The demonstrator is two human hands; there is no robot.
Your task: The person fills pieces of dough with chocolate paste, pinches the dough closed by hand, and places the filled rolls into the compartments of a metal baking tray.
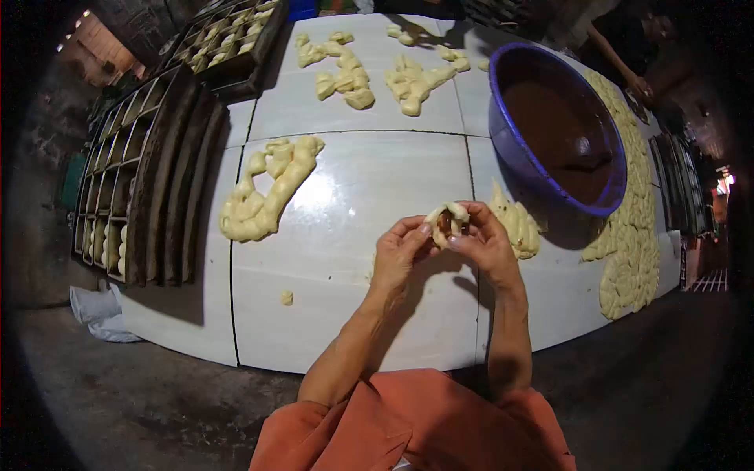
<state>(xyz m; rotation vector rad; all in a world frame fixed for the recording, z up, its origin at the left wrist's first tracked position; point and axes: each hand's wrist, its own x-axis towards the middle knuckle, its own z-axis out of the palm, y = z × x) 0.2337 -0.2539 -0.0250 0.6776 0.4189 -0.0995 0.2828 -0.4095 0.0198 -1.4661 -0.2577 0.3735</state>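
Observation:
Both my hands hold one small piece of dough [437, 215] with a dark brown filling [448, 224] in its middle. My left hand [400, 251] pinches its left edge, and my right hand [488, 245] grips the right edge. The dough's rim stands up around the filling, above the tabletop. Just right of my right hand lies a pale dough lump [516, 226]. Behind it stands a purple tub [525, 153] with brown paste [561, 118] inside and a dark tool partly sunk in the paste.
Dough strips [271, 192] lie left on the white tiled table [353, 290], with more dough [345, 74] at the back. A small dough bit [287, 297] sits near the front. Wooden compartment trays [129, 173] stand left. Flattened dough pieces [632, 267] cover the right side. A co-worker's arm [620, 59] shows back right.

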